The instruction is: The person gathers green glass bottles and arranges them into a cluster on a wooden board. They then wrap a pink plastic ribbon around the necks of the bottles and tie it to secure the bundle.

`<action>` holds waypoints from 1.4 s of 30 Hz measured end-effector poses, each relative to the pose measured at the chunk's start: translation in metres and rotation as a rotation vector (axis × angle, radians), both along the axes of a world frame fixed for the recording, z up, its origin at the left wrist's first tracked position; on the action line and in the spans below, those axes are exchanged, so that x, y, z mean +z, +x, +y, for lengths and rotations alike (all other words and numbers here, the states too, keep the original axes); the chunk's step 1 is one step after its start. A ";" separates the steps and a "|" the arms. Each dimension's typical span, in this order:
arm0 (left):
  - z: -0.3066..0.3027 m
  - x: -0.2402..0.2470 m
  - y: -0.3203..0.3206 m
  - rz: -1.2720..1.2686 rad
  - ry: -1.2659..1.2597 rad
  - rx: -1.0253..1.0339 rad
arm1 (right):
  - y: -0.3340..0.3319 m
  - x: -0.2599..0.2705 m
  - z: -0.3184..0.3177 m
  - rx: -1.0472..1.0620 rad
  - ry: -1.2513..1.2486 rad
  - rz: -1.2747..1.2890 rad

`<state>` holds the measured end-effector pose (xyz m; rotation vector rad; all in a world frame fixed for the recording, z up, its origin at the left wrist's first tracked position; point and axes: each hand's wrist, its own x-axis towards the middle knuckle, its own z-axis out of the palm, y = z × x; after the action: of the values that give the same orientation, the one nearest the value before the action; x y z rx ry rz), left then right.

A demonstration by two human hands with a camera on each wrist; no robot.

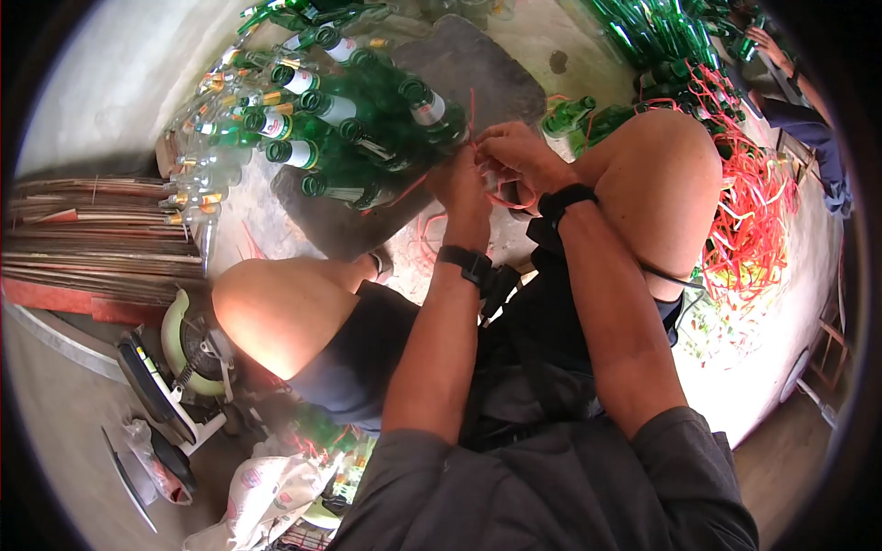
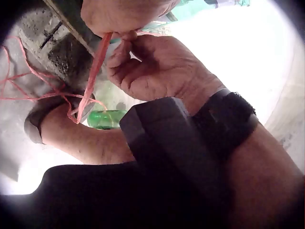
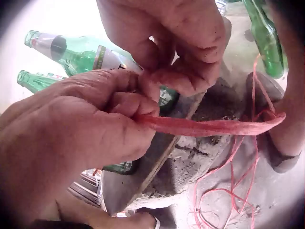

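My left hand (image 1: 462, 191) grips a red plastic strip (image 3: 209, 127), its fingers curled tight round it. Close against it, the right hand (image 1: 524, 158) has thumb and fingers pinched together at the strip, fingertips meeting those of the left. A thin end of the strip rises above the hands in the head view, while a longer length trails below them. Just beyond the hands, a green glass bottle (image 1: 432, 112) with a pale label stands among several similar ones on a dark slab (image 1: 317, 219). What lies between the pinched fingertips is hidden.
More bottles (image 1: 207, 170) crowd the wall at left, beside stacked flat strips (image 1: 101, 239). A tangle of red strips (image 1: 749, 216) lies at right, below piled green bottles (image 1: 643, 32). A bottle (image 1: 570, 118) lies by the right knee. Another person's hand (image 1: 770, 46) shows at upper right.
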<state>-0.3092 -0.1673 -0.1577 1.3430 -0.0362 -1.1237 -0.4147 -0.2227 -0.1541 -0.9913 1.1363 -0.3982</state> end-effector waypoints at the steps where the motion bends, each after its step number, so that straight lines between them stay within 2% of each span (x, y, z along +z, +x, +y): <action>1: 0.000 -0.001 0.000 0.013 0.002 0.016 | -0.001 -0.002 0.000 -0.023 0.012 -0.029; 8: 0.002 -0.003 0.005 0.104 -0.006 -0.025 | -0.008 0.011 0.005 -0.035 0.104 -0.130; 17: 0.003 -0.021 0.012 0.179 -0.029 -0.085 | -0.004 -0.013 0.002 -0.036 0.096 -0.160; 23: 0.004 0.008 0.010 0.216 0.011 -0.066 | -0.001 -0.020 0.001 -0.058 0.060 -0.059; 25: 0.004 0.008 0.011 0.238 -0.001 -0.084 | -0.004 -0.027 0.000 0.135 -0.171 -0.028; 29: 0.006 0.004 0.011 0.233 0.018 -0.098 | -0.005 -0.028 0.005 0.174 -0.218 0.021; 31: 0.007 -0.003 0.009 0.204 -0.005 -0.131 | -0.004 -0.032 0.011 0.039 -0.165 -0.073; 32: 0.008 -0.006 0.009 0.205 -0.004 -0.131 | -0.003 -0.033 0.013 0.039 -0.164 -0.072; 34: 0.007 -0.003 0.008 0.184 0.050 -0.145 | 0.005 -0.013 0.016 -0.246 0.245 -0.158; 38: 0.006 -0.008 0.010 0.214 0.059 -0.134 | 0.006 -0.012 0.017 -0.222 0.233 -0.164; 40: 0.005 -0.012 0.011 0.250 0.050 -0.161 | 0.007 0.007 0.020 -0.338 0.326 -0.214; 42: 0.007 -0.009 0.008 0.281 0.053 -0.142 | 0.005 0.005 0.017 -0.305 0.325 -0.210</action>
<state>-0.3013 -0.1606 -0.1667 1.2332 0.1059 -1.4338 -0.4096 -0.2059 -0.1492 -0.4803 1.1194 -0.5286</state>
